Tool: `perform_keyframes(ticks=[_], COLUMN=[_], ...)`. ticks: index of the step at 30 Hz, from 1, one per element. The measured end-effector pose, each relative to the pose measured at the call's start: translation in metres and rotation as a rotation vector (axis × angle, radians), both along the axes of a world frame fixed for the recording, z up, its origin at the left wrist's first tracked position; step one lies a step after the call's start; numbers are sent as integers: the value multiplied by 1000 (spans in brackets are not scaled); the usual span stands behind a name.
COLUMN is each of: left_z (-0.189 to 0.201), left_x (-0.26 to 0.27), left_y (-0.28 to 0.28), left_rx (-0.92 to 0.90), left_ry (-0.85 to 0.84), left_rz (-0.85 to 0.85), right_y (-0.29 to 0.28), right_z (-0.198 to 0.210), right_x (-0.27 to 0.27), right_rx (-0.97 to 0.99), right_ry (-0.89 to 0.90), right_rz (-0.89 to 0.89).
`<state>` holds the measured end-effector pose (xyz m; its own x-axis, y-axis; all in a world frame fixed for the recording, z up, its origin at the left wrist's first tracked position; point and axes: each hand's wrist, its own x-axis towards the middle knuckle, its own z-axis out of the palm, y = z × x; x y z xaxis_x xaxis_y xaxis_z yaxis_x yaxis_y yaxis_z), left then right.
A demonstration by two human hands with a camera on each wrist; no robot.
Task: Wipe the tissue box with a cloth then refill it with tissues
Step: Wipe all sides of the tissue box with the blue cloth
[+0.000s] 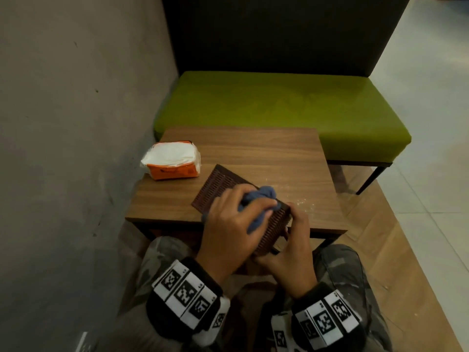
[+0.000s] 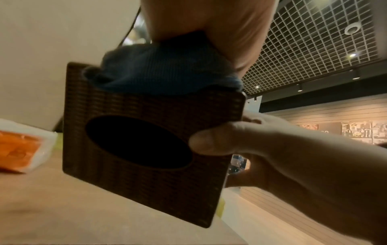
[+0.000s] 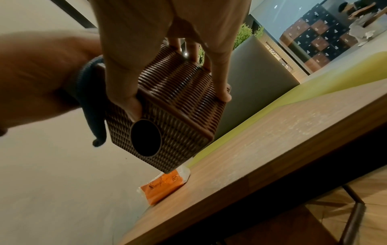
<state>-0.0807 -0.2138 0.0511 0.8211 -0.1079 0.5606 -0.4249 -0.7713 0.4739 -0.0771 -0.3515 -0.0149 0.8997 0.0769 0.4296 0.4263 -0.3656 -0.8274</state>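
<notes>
I hold a brown woven tissue box tilted above the near edge of the table. My right hand grips it, thumb on the face with the dark oval opening and fingers over the far side. My left hand clutches a bunched blue cloth and presses it on the box's upper side. From the left wrist, the cloth sits on the box's top edge. An orange and white tissue pack lies at the table's far left, away from both hands.
A flat brown slatted panel shows just beyond the cloth; I cannot tell whether it is separate from the box. White crumbs dot the wooden table. A green bench stands behind it and a grey wall lies to the left.
</notes>
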Motion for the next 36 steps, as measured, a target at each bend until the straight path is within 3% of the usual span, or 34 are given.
perform_keyframes(ticks=[4, 5, 8, 10, 14, 15, 20, 24, 25, 30, 34, 36], left_z=[5, 6, 11, 10, 4, 0, -10, -10, -11, -14, -17, -13], left_x=[30, 29, -1, -6, 28, 28, -14, 22, 23, -11, 27, 33], left_y=[22, 19, -19, -22, 22, 26, 2, 46, 50, 24, 62, 60], left_rx=[-189, -172, 13, 67, -200, -211, 54, -185, -203, 35, -249, -277], left_ry=[33, 27, -16, -47, -9, -11, -20, 57, 46, 51, 68, 16], left_rz=[278, 275, 17, -47, 355, 382, -20, 360, 380, 31, 418, 439], right_y=[2, 3, 6, 5, -1, -1, -5, -9, -9, -13, -15, -12], right_z=[2, 3, 7, 8, 3, 1, -3, -2, -2, -4, 1, 5], right_x=[-1, -2, -1, -2, -5, -5, -3, -7, -8, -7, -11, -9], right_rx=[-69, -71, -16, 0, -30, -33, -4, -45, -43, -14, -59, -50], right_ry=[-39, -44, -56, -46, -13, -16, 30, 43, 41, 71, 42, 32], right_rz=[10, 9, 3, 7, 30, 29, 2, 24, 22, -8, 27, 24])
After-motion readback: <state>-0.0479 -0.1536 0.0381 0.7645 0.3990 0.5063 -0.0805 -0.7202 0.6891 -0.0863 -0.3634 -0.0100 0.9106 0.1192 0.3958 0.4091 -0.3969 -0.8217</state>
